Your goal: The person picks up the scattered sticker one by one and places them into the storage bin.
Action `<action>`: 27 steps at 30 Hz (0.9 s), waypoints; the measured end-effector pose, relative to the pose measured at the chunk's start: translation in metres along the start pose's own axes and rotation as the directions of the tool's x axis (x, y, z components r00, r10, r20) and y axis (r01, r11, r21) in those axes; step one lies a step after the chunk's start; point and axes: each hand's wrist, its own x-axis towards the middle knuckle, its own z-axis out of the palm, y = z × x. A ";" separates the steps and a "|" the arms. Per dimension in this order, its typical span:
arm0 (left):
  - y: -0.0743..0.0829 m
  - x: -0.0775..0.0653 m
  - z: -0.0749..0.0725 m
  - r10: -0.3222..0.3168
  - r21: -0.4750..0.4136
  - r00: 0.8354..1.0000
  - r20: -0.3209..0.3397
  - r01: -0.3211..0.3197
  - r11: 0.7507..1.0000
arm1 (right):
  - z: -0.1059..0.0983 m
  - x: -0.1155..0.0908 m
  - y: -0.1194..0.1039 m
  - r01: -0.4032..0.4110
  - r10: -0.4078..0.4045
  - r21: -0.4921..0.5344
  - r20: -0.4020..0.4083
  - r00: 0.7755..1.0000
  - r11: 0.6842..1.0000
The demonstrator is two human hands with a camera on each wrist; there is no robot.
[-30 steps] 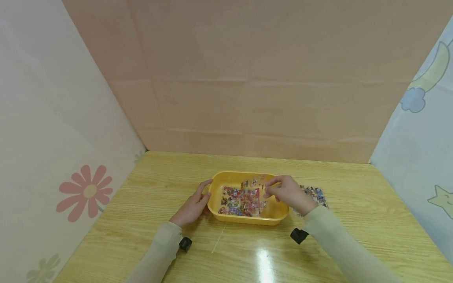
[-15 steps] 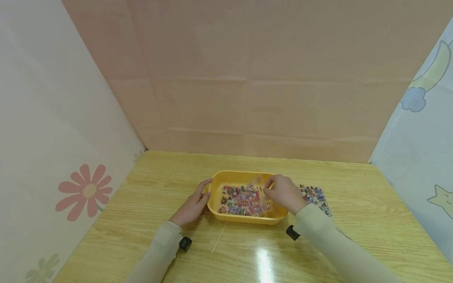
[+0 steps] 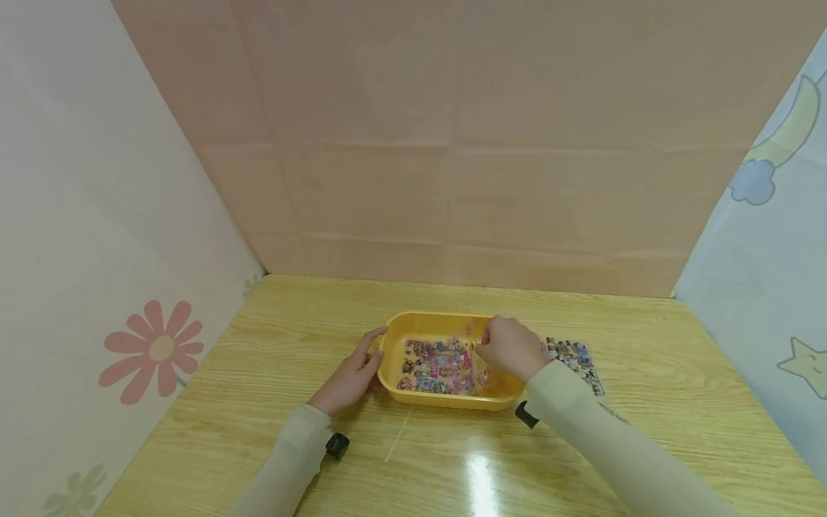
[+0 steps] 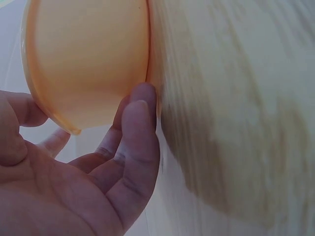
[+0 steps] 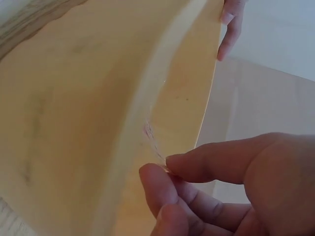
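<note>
Pinching clear printed plastic film [image 5: 150, 132] between thumb and forefinger, right hand [image 3: 510, 350] is probably needing light, level handling; left hand [image 3: 347, 380] is clasping yellow oblong plastic tray [image 3: 452, 402].

Stickers [image 3: 433, 368] lie in the tray [image 3: 455, 403] on the table [image 3: 659, 352], my left hand [image 3: 349, 378] at its left end, more stickers [image 3: 577, 361] to its right, a strip [image 3: 398, 435] before it

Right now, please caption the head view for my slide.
Left hand holds yellow tray; right hand pinches a clear printed sheet.
</note>
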 end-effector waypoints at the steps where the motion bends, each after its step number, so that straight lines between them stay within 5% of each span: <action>1: 0.000 0.000 0.000 0.001 0.002 1.000 -0.002 -0.001 1.000 | 0.000 0.001 0.000 0.001 -0.001 -0.007 0.000 1.000 1.000; 27: 0.001 -0.001 0.000 -0.008 -0.002 1.000 0.007 0.008 1.000 | 0.006 0.012 0.008 -0.037 0.038 -0.044 0.024 0.999 0.998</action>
